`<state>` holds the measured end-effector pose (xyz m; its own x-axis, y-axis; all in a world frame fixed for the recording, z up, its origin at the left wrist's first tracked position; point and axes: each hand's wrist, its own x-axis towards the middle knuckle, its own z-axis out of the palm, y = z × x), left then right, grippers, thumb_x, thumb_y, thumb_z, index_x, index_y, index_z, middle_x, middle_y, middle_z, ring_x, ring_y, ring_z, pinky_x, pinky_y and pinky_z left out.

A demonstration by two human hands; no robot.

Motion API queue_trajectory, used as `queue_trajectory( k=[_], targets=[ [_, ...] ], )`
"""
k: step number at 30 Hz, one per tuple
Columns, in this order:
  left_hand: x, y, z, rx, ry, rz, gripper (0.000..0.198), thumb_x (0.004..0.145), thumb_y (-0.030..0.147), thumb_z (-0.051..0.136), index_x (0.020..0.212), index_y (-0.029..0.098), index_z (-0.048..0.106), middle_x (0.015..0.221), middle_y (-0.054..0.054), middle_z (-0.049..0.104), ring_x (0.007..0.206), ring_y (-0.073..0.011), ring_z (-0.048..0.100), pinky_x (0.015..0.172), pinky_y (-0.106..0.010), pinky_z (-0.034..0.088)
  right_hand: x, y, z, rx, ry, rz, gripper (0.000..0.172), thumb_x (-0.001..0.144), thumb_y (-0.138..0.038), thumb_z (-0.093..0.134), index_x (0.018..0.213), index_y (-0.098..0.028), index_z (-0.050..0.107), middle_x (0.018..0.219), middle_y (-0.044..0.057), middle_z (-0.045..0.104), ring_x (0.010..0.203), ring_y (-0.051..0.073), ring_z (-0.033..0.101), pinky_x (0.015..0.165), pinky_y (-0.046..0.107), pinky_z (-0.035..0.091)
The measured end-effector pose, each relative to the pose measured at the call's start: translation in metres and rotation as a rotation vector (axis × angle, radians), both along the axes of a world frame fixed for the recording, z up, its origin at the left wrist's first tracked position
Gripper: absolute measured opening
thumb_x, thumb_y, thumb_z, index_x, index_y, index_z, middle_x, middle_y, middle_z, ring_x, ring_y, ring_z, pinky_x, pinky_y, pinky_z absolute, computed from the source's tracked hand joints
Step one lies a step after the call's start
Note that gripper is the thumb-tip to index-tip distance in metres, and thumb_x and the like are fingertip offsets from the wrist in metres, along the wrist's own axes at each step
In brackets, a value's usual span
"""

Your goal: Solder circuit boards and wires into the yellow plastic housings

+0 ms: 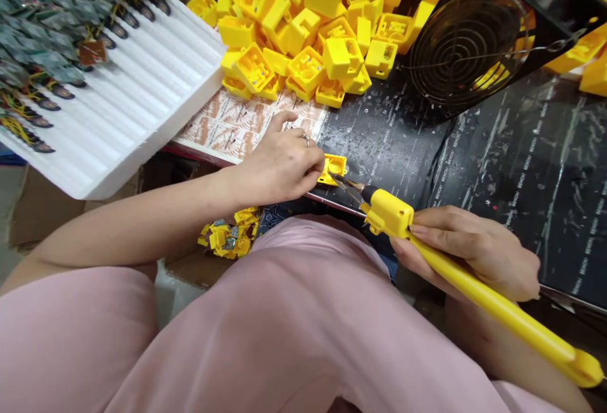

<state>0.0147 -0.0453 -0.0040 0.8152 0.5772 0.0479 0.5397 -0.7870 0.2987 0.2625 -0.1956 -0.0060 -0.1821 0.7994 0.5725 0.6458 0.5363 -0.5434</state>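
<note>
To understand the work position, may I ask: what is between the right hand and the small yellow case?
In the head view, the yellow tool, held by the right hand, stretches there up to the case.

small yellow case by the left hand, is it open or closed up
Open: the small yellow case shows its hollow inside, with no lid over it, and the yellow-handled tool points at it.

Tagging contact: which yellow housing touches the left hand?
The left hand touches the lone housing at the tip of the yellow tool; the others lie in heaps.
</note>
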Motion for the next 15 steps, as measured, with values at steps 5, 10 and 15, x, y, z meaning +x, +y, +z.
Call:
queue_trajectory(
  k=[5, 10, 15],
  targets=[
    [0.008, 0.007, 0.007, -0.016, 0.113, -0.035, 0.019, 0.078, 0.025, 0.054, 0.067, 0.021, 0.069, 0.057, 0.000, 0.059, 0.070, -0.0179, 0.060, 0.110, -0.054, 0.036, 0.001, 0.010, -0.002, 0.005, -0.048, 0.044, 0.027, 0.099, -0.039, 0.064, 0.076, -0.024, 0.066, 0.067, -0.001, 0.071, 0.055, 0.012, 0.068, 0.048, 0.021, 0.056],
    [0.011, 0.009, 0.009, -0.022, 0.145, -0.046, 0.018, 0.075, 0.024, 0.054, 0.065, 0.021, 0.068, 0.056, 0.000, 0.059, 0.066, -0.0174, 0.059, 0.107, -0.050, 0.036, 0.003, 0.022, 0.013, 0.014, -0.013, 0.184, 0.015, 0.086, -0.020, 0.079, 0.085, -0.025, 0.065, 0.072, -0.002, 0.073, 0.059, 0.011, 0.070, 0.052, 0.019, 0.057],
    [0.011, 0.010, 0.007, 0.000, 0.163, -0.067, 0.018, 0.074, 0.024, 0.053, 0.066, 0.021, 0.068, 0.057, -0.001, 0.060, 0.064, -0.0167, 0.058, 0.104, -0.047, 0.039, 0.006, 0.027, 0.022, -0.003, -0.099, 0.240, 0.024, 0.082, -0.011, 0.080, 0.092, -0.025, 0.064, 0.080, -0.001, 0.074, 0.068, 0.012, 0.072, 0.063, 0.022, 0.060]
  ],
)
